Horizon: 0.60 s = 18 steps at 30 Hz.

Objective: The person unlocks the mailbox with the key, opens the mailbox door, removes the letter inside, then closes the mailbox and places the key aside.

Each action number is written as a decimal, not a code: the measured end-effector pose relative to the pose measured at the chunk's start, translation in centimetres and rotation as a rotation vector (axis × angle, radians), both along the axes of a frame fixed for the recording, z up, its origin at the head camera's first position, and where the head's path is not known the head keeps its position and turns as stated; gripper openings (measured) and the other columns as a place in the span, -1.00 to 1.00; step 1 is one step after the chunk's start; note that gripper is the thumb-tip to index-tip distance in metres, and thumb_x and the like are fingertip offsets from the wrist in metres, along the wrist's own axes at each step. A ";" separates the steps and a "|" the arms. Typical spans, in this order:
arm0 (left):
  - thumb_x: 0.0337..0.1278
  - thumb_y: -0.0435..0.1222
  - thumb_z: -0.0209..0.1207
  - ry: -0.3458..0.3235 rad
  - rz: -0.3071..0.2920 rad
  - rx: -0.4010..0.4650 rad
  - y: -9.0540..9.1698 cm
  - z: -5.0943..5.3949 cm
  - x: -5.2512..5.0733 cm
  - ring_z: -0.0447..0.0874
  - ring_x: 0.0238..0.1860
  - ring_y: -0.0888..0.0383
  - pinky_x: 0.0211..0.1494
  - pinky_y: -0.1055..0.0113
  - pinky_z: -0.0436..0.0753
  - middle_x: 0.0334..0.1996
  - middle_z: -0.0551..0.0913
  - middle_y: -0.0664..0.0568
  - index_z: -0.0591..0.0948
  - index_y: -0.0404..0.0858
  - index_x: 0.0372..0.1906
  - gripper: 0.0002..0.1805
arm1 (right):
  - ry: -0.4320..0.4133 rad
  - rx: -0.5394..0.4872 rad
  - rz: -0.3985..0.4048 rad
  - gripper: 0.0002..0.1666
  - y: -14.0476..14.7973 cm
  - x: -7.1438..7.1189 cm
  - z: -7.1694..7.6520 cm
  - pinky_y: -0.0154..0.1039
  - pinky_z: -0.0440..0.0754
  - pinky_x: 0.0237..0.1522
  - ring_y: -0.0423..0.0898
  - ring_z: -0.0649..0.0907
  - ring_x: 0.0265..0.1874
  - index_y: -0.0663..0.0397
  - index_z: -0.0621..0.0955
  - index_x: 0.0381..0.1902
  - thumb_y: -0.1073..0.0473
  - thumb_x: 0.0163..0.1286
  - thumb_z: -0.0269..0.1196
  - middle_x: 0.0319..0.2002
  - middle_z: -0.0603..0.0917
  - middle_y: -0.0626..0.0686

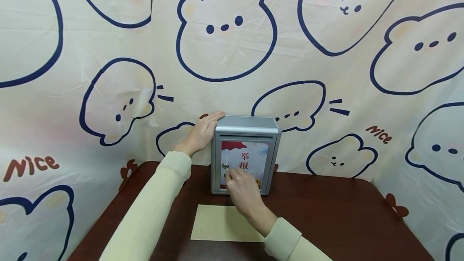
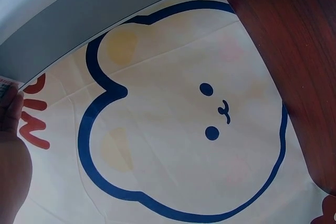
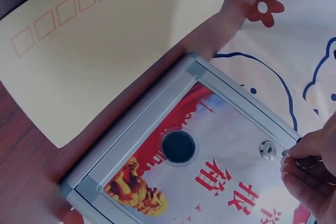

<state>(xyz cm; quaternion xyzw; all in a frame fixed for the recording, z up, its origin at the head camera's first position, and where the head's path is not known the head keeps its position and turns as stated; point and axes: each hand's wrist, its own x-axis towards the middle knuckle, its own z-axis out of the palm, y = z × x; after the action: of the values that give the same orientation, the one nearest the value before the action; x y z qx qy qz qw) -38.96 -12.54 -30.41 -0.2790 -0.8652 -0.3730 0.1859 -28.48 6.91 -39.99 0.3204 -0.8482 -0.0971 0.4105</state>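
A grey metal report box (image 1: 248, 122) with a printed front panel and a top slot stands upright on the table. My left hand (image 1: 203, 132) rests on its upper left corner, fingers extended; in the left wrist view only part of that hand (image 2: 13, 166) shows, at the edge. My right hand (image 1: 242, 188) is in front of the panel. Between thumb and fingers it pinches a small metal key (image 3: 286, 152), mostly hidden by the fingers. The key's tip points at the round lock (image 3: 268, 149) and appears slightly apart from it.
A yellow envelope (image 1: 214, 222) with a row of red squares lies flat on the dark wooden table (image 1: 326, 212), in front of the box. Right behind the table hangs a pale cloth (image 1: 224, 59) with cartoon bear outlines.
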 end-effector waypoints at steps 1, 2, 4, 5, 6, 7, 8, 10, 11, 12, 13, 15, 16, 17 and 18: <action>0.62 -0.11 -0.36 -0.004 -0.001 -0.001 0.0 0.0 0.0 0.15 0.58 0.07 0.61 0.00 0.15 0.55 0.30 0.08 0.34 -0.14 0.56 -0.42 | -0.007 -0.013 0.011 -0.79 0.2 0.1 0.1 -0.32 0.74 -0.36 -0.13 0.72 -0.31 0.13 0.80 -0.13 0.38 0.27 0.40 -0.29 0.75 0.02; 0.62 -0.11 -0.36 -0.007 -0.002 -0.002 0.0 0.0 0.1 0.15 0.58 0.06 0.61 -0.01 0.15 0.56 0.29 0.08 0.33 -0.14 0.56 -0.42 | -0.016 -0.030 0.020 -0.78 0.5 0.3 0.1 -0.32 0.73 -0.38 -0.13 0.72 -0.32 0.14 0.80 -0.14 0.40 0.27 0.40 -0.31 0.74 0.03; 0.62 -0.11 -0.36 -0.012 -0.005 -0.001 0.0 0.0 0.1 0.14 0.58 0.06 0.61 -0.02 0.14 0.56 0.29 0.08 0.33 -0.14 0.56 -0.41 | -0.038 -0.072 0.047 -0.78 1.2 0.5 0.2 -0.31 0.74 -0.40 -0.13 0.73 -0.34 0.15 0.80 -0.15 0.43 0.25 0.40 -0.33 0.74 0.03; 0.62 -0.10 -0.36 -0.012 -0.007 0.000 0.0 0.0 0.0 0.14 0.58 0.06 0.61 -0.02 0.14 0.56 0.29 0.08 0.33 -0.14 0.56 -0.41 | -0.051 -0.093 0.060 -0.77 1.6 0.6 0.2 -0.31 0.74 -0.41 -0.12 0.73 -0.35 0.16 0.80 -0.15 0.44 0.24 0.40 -0.33 0.74 0.03; 0.62 -0.10 -0.36 -0.009 -0.008 0.000 0.0 0.0 0.0 0.14 0.58 0.06 0.61 -0.02 0.14 0.56 0.29 0.07 0.33 -0.14 0.56 -0.41 | -0.065 -0.111 0.069 -0.77 2.0 0.7 0.3 -0.31 0.74 -0.41 -0.12 0.74 -0.35 0.17 0.81 -0.14 0.44 0.24 0.40 -0.33 0.75 0.03; 0.62 -0.11 -0.36 -0.005 -0.009 0.001 0.0 0.0 0.0 0.15 0.58 0.05 0.61 -0.02 0.14 0.55 0.30 0.07 0.34 -0.15 0.56 -0.41 | -0.080 -0.127 0.078 -0.76 2.5 0.8 0.2 -0.31 0.74 -0.41 -0.12 0.74 -0.34 0.18 0.81 -0.14 0.44 0.24 0.40 -0.33 0.75 0.03; 0.62 -0.11 -0.37 0.001 -0.008 0.001 -0.1 0.0 -0.1 0.15 0.58 0.06 0.61 -0.01 0.15 0.55 0.30 0.06 0.34 -0.16 0.55 -0.41 | -0.091 -0.140 0.084 -0.77 3.0 0.8 0.2 -0.32 0.74 -0.41 -0.13 0.73 -0.35 0.18 0.82 -0.14 0.44 0.24 0.41 -0.34 0.75 0.02; 0.62 -0.13 -0.37 0.015 -0.005 0.001 -0.1 0.0 -0.1 0.16 0.58 0.07 0.61 0.02 0.15 0.55 0.31 0.05 0.35 -0.17 0.55 -0.41 | -0.117 -0.149 0.089 -0.79 4.0 0.9 0.0 -0.34 0.73 -0.40 -0.15 0.73 -0.36 0.17 0.83 -0.17 0.43 0.24 0.42 -0.36 0.74 0.01; 0.62 -0.13 -0.37 0.020 -0.003 0.001 -0.1 -0.1 -0.2 0.16 0.58 0.08 0.61 0.04 0.15 0.54 0.32 0.05 0.35 -0.18 0.54 -0.41 | -0.127 -0.147 0.086 -0.80 4.6 1.0 -0.1 -0.34 0.74 -0.39 -0.16 0.73 -0.36 0.16 0.83 -0.18 0.42 0.23 0.43 -0.37 0.74 0.01; 0.62 -0.14 -0.37 0.026 -0.004 0.001 -0.1 -0.1 -0.2 0.16 0.58 0.07 0.61 0.04 0.15 0.54 0.32 0.04 0.36 -0.19 0.54 -0.41 | -0.141 -0.145 0.081 -0.81 5.1 1.0 -0.3 -0.34 0.73 -0.40 -0.17 0.72 -0.38 0.15 0.83 -0.20 0.41 0.23 0.44 -0.40 0.73 0.00; 0.62 -0.15 -0.37 0.028 -0.003 0.001 -0.1 -0.1 -0.2 0.16 0.58 0.08 0.61 0.05 0.15 0.54 0.32 0.04 0.36 -0.20 0.54 -0.41 | -0.157 -0.139 0.073 -0.82 5.6 1.0 -0.5 -0.33 0.73 -0.41 -0.18 0.72 -0.40 0.14 0.84 -0.22 0.40 0.22 0.44 -0.41 0.73 -0.01; 0.62 -0.15 -0.37 0.031 -0.003 0.000 -0.1 0.0 -0.3 0.16 0.58 0.08 0.61 0.06 0.14 0.54 0.32 0.05 0.35 -0.20 0.54 -0.41 | -0.190 -0.118 0.047 -0.83 6.6 1.2 -0.9 -0.33 0.72 -0.43 -0.18 0.71 -0.43 0.11 0.84 -0.24 0.39 0.22 0.45 -0.44 0.72 -0.02; 0.62 -0.15 -0.37 0.031 -0.004 -0.001 -0.1 0.0 -0.2 0.16 0.58 0.08 0.61 0.06 0.14 0.54 0.32 0.04 0.35 -0.20 0.54 -0.41 | -0.209 -0.108 0.033 -0.83 7.0 1.3 -1.1 -0.32 0.72 -0.45 -0.19 0.70 -0.44 0.10 0.84 -0.25 0.40 0.21 0.45 -0.45 0.72 -0.02; 0.62 -0.15 -0.37 0.030 -0.004 -0.001 -0.1 0.0 -0.2 0.16 0.58 0.08 0.61 0.06 0.14 0.54 0.32 0.04 0.35 -0.20 0.54 -0.41 | -0.230 -0.100 0.021 -0.83 7.4 1.3 -1.3 -0.32 0.71 -0.47 -0.18 0.69 -0.47 0.09 0.84 -0.27 0.40 0.20 0.44 -0.47 0.71 -0.02; 0.61 -0.15 -0.37 0.028 -0.004 -0.002 -0.1 0.0 -0.1 0.16 0.58 0.08 0.61 0.05 0.14 0.54 0.32 0.04 0.35 -0.19 0.54 -0.41 | -0.251 -0.091 0.009 -0.85 7.8 1.4 -1.4 -0.32 0.69 -0.50 -0.18 0.69 -0.49 0.08 0.83 -0.31 0.40 0.20 0.44 -0.49 0.70 -0.03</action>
<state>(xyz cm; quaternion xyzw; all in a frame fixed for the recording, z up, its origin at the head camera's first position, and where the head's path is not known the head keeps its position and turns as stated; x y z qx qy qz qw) -39.10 -12.62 -30.45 -0.2861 -0.8623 -0.3684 0.1971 -27.05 14.76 -41.43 0.3148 -0.8950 -0.0157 0.3156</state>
